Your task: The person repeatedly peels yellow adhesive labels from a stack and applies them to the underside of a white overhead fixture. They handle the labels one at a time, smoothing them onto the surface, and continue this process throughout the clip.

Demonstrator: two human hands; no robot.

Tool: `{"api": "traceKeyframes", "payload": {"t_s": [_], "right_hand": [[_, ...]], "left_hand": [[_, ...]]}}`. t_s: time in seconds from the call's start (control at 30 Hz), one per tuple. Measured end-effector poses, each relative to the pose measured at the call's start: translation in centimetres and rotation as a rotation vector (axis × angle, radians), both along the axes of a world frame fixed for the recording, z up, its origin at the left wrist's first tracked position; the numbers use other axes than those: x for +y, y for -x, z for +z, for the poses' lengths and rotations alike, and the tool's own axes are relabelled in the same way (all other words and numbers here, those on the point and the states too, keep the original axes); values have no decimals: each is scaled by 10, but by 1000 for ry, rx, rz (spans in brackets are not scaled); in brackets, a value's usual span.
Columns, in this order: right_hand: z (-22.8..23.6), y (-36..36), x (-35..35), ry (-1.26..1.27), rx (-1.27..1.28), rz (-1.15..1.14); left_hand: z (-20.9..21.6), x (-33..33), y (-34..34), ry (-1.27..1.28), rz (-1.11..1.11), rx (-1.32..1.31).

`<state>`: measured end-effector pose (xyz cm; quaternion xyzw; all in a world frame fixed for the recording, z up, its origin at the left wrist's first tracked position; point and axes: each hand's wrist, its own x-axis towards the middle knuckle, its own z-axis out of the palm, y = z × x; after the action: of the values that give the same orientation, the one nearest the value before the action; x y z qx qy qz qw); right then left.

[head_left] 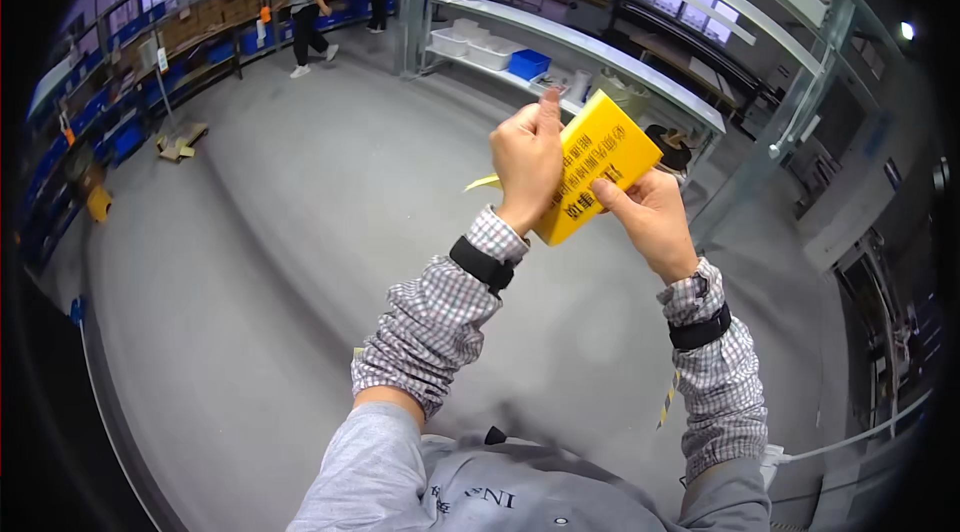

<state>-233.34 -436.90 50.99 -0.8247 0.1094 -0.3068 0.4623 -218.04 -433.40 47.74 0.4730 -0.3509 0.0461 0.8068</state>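
A yellow sheet with black printing (608,147) is held up in front of me, tilted. My right hand (655,217) pinches its right side, with the thumb flat on the printed face. At the sheet's left edge my left hand (530,157) is closed, its thumb pointing up and its curled fingers partly hidden. Past the left wrist a narrow yellow tip (483,183) sticks out; whether it belongs to the same sheet is hidden behind the hand. Both forearms wear checked sleeve covers with black straps.
Grey floor (280,232) lies below my hands. Ahead stands a long bench (590,50) with white bins (490,52) and a blue bin (528,64) on its lower shelf. A person (306,12) is at the far left, near racks. A metal post (765,142) rises at the right.
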Motion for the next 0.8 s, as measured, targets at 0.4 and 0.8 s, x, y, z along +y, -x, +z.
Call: {"api": "traceKeyframes", "payload": {"t_s": [0.4, 0.8], "right_hand": [[-111, 18, -98, -480, 374, 196], [-245, 0, -97, -701, 217, -29]], "left_hand": [[-171, -21, 44, -144, -1260, 620], [-284, -18, 19, -377, -1494, 806]]}}
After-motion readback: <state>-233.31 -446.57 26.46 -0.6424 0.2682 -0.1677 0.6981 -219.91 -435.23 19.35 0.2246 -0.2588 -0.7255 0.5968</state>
